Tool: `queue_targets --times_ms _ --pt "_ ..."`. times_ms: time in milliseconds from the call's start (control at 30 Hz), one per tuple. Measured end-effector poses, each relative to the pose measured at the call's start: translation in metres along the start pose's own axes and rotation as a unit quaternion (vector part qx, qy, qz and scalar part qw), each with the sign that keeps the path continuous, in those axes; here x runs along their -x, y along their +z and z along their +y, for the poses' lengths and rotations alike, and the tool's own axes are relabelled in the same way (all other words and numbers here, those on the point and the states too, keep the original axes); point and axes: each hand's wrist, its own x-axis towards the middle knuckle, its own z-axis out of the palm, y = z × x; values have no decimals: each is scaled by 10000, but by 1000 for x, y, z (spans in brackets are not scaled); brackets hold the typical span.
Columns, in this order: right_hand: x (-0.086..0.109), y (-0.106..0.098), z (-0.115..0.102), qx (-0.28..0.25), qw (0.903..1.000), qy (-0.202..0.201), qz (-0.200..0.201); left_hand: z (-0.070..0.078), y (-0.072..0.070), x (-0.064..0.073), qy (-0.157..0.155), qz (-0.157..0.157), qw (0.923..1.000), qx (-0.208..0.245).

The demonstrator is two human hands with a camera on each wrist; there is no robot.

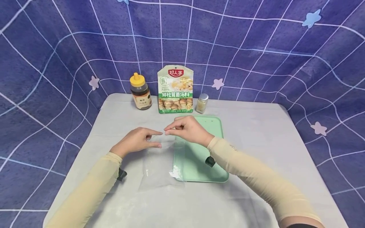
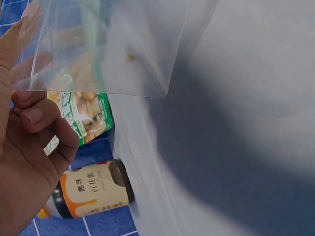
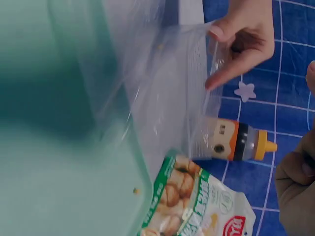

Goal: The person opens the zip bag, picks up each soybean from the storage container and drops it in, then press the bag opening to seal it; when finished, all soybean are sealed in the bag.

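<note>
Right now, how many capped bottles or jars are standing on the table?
2: the yellow-capped bottle left of the packet, and the small silver-capped jar right of it.

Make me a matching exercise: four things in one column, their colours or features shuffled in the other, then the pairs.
Things
1. Bottle
2. Tray
3. Small jar
4. Bag

Descriptions
A. Pale green
B. Has a silver-coloured lid
C. Clear and see-through
D. Has a yellow cap

Pairs: 1-D, 2-A, 3-B, 4-C
</note>
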Motion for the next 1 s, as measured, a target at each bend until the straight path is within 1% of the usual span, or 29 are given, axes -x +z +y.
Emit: queue_targets --times_ms 100,200,267,333,433,500,600,733,833,1000 --pt "-7 5 1 -56 9999 -74 -56 -1 0 -2 -32 22 10000 -17" --pt "-13 6 5 -126 9999 86 17 -2 -2 -3 1 31 10000 -46" --pt "-17 2 11 -163 9991 327 210 -3 -3 -3 22 23 10000 -37" --pt "-22 -4 22 -159 9968 589 509 -4 -4 -2 20 11 10000 -39" --pt "-28 -13 45 -81 9913 920 941 -5 -5 2 -99 -22 9999 -59" --pt "-30 -16 62 85 9883 1078 1074 -5 -5 4 -186 -41 9998 -71" --pt "-30 -17 88 400 9845 1336 1063 -6 -4 7 -200 -58 9998 -35" --pt "-26 -13 113 722 9789 1708 853 -4 -3 7 -82 -44 10000 3" --pt "-24 -9 123 804 9754 1923 718 -3 -3 6 -72 -24 10000 -26" --pt "-23 -4 132 1006 9694 2136 679 -4 -3 6 -86 -41 10000 16"
